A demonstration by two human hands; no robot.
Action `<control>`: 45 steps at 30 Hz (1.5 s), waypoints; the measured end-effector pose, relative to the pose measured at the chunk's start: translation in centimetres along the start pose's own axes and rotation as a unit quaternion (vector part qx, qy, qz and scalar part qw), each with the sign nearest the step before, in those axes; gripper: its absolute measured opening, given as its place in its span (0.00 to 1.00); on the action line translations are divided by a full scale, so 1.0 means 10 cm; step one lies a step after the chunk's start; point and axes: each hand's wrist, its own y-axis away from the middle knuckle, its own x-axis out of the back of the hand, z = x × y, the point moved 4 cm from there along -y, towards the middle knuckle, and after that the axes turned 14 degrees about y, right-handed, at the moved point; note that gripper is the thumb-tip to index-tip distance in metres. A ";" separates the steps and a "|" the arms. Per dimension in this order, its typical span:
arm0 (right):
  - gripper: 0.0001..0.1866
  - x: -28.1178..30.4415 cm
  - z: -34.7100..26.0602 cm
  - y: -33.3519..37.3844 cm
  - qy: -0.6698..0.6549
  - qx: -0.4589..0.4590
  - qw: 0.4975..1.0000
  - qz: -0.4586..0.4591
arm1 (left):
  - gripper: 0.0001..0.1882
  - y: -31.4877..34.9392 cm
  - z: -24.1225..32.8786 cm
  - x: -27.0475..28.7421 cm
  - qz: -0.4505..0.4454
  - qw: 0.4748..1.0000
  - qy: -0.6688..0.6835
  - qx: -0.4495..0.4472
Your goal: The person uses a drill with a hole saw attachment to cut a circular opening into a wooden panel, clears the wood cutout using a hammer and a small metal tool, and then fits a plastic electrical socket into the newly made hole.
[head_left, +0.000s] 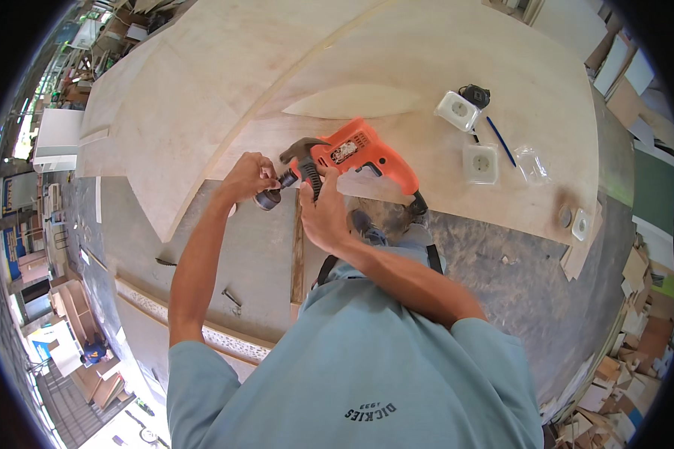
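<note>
An orange-red corded power drill [371, 153] with a black side handle lies on its side on the pale wooden board, its chuck end toward my left. A dark hole saw [267, 199] is fitted at the chuck. My left hand [249, 179] is beside the chuck and hole saw, its fingers closed together at the front end; what exactly they pinch is hidden. My right hand [326, 213] is closed around the black ribbed side handle [308, 170], with the thumb up along it.
To the right on the board [397, 67] are two white wall sockets [458, 110], a black tape measure [475, 95], a blue pencil [501, 141], a clear plastic bag [532, 166] and another white socket piece [581, 224]. Metal hardware [232, 299] lies on the grey surface below left.
</note>
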 end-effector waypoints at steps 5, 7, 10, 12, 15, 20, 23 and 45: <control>0.19 -0.02 0.10 -0.06 0.017 -0.011 0.998 -0.051 | 0.10 0.07 -0.02 0.01 0.024 1.000 0.018 -0.006; 0.19 0.02 0.08 -0.11 -0.057 -0.022 0.997 -0.039 | 0.09 0.06 -0.01 -0.01 0.050 0.998 0.027 -0.032; 0.20 0.24 -0.06 -0.38 -0.157 -0.032 0.984 -0.083 | 0.09 0.06 0.13 -0.02 0.096 0.990 0.082 -0.060; 0.20 0.29 0.01 -0.64 -0.208 0.016 0.975 -0.080 | 0.09 0.00 0.26 0.02 0.120 0.981 0.129 -0.083; 0.23 0.32 0.02 -0.79 -0.200 0.013 0.975 -0.095 | 0.10 -0.01 0.34 0.11 0.177 0.950 0.227 -0.120; 0.29 0.30 -0.06 -0.89 -0.117 0.118 0.985 -0.044 | 0.04 0.02 0.74 0.06 0.194 0.844 0.480 -0.137; 0.28 0.24 -0.18 -0.88 -0.096 0.082 0.987 -0.099 | 0.04 0.12 0.80 0.01 0.205 0.825 0.508 -0.139; 0.25 0.67 0.07 -1.19 -0.026 0.103 0.990 -0.090 | 0.40 0.86 -0.71 -0.46 0.269 0.900 0.332 -0.088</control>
